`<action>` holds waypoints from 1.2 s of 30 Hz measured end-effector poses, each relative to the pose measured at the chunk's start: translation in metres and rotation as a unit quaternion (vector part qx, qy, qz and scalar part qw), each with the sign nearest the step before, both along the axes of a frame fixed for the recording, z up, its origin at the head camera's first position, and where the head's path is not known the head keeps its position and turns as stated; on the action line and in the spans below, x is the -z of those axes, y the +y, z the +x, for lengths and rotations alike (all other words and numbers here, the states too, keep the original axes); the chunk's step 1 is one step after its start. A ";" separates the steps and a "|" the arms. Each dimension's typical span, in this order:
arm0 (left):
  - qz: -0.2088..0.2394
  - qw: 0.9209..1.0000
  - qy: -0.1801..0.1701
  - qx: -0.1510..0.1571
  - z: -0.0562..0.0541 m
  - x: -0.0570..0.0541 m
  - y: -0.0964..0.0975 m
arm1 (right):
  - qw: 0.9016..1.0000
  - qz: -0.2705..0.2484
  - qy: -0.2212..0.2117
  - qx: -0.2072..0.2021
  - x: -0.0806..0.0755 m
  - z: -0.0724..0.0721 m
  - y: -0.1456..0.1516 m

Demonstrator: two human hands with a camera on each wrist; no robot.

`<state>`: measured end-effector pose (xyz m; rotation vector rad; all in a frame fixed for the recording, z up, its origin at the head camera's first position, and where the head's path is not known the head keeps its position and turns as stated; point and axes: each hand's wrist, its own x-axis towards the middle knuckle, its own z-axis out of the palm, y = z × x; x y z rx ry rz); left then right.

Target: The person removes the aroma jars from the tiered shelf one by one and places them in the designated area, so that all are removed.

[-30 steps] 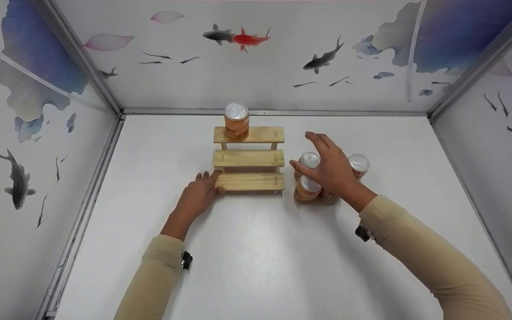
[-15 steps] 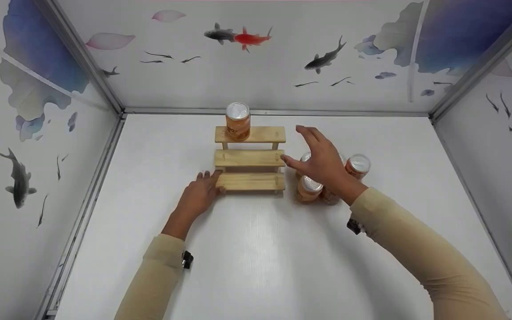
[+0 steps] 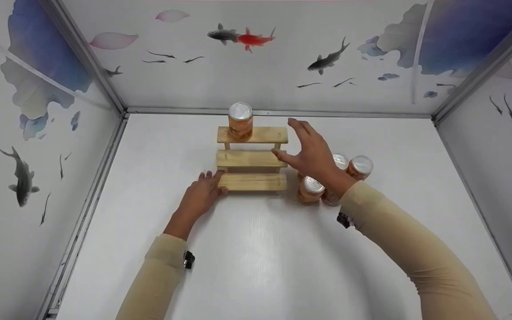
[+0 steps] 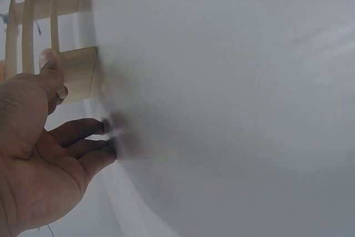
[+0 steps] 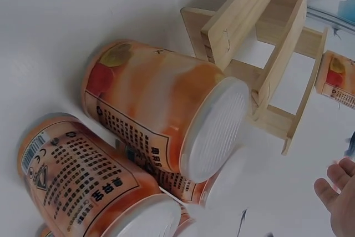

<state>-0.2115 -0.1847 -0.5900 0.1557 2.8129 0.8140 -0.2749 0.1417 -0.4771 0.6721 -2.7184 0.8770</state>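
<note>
A three-step wooden stand [image 3: 251, 158] stands on the table. On its top step, toward the left end, an orange-labelled can [image 3: 241, 123] stands upright. My left hand [image 3: 200, 194] pinches the left end of the lowest step between thumb and index finger; in the left wrist view its other fingers [image 4: 94, 159] reach down to the tabletop. My right hand [image 3: 316, 155] is spread in the air above the stand's right side, thumb overlapping the middle step, nothing between its fingers. Under it, several matching cans [image 3: 313, 191] cluster right of the stand, partly hidden by hand and wrist.
Pale walls [image 3: 260, 80] with painted fish enclose the white table [image 3: 247, 249] at the back and both sides. A metal rail [image 3: 278, 113] runs along the rear edge. In the right wrist view, a can [image 5: 152, 106] stands close to the stand's side.
My right hand has moved left and slightly away from me, from over the cans to beside the stand's upper steps, still spread. The left hand keeps its place on the stand.
</note>
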 end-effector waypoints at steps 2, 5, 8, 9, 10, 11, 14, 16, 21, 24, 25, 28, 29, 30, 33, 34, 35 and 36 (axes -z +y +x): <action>-0.001 1.000 -0.002 -0.001 0.000 0.000 0.000 | 1.000 -0.001 -0.001 0.000 -0.001 -0.002 -0.004; -0.004 1.000 -0.001 0.001 0.000 -0.001 0.001 | 1.000 -0.002 0.002 0.000 -0.002 -0.005 -0.009; -0.010 1.000 0.007 0.006 0.000 -0.002 0.000 | 1.000 -0.005 0.006 -0.003 -0.003 -0.008 -0.014; -0.011 1.000 0.010 0.006 0.000 -0.002 0.000 | 1.000 -0.005 0.007 -0.004 -0.003 -0.009 -0.015; -0.014 1.000 0.012 0.007 0.000 -0.002 0.000 | 1.000 -0.005 0.007 -0.006 -0.004 -0.010 -0.017; -0.016 1.000 0.013 0.008 0.000 -0.002 0.000 | 1.000 -0.005 0.007 -0.008 -0.004 -0.011 -0.019; -0.017 1.000 0.012 0.006 0.000 -0.001 0.001 | 1.000 0.000 0.006 -0.012 -0.005 -0.014 -0.024; -0.015 1.000 0.010 0.004 0.000 -0.001 0.001 | 1.000 0.002 0.005 -0.014 -0.005 -0.015 -0.028; -0.012 1.000 0.013 0.002 0.000 0.000 0.000 | 1.000 0.014 0.007 -0.014 -0.004 -0.019 -0.039; -0.009 1.000 0.016 0.001 0.000 0.000 -0.001 | 1.000 0.020 0.007 -0.012 -0.004 -0.022 -0.046; -0.009 1.000 0.016 0.001 0.000 0.000 -0.001 | 1.000 0.022 0.006 -0.012 -0.004 -0.022 -0.048; -0.011 1.000 0.019 0.003 0.001 0.000 -0.001 | 1.000 0.027 -0.002 -0.011 -0.005 -0.022 -0.054; -0.012 1.000 0.019 0.003 0.001 0.000 -0.001 | 1.000 0.028 -0.006 -0.010 -0.005 -0.022 -0.056; -0.013 1.000 0.019 0.004 0.001 0.000 -0.001 | 0.999 0.029 -0.009 -0.010 -0.005 -0.023 -0.058; -0.012 1.000 0.017 0.005 0.001 0.001 0.000 | 1.000 0.026 -0.014 -0.010 -0.007 -0.024 -0.062; -0.010 1.000 0.015 0.004 0.000 0.001 0.000 | 1.000 0.023 -0.014 -0.010 -0.007 -0.024 -0.063; -0.008 1.000 0.015 0.004 0.000 0.001 0.001 | 1.000 0.020 -0.014 -0.010 -0.007 -0.025 -0.065; -0.008 1.000 0.015 0.004 0.000 0.000 0.001 | 1.000 0.017 -0.013 -0.011 -0.007 -0.026 -0.066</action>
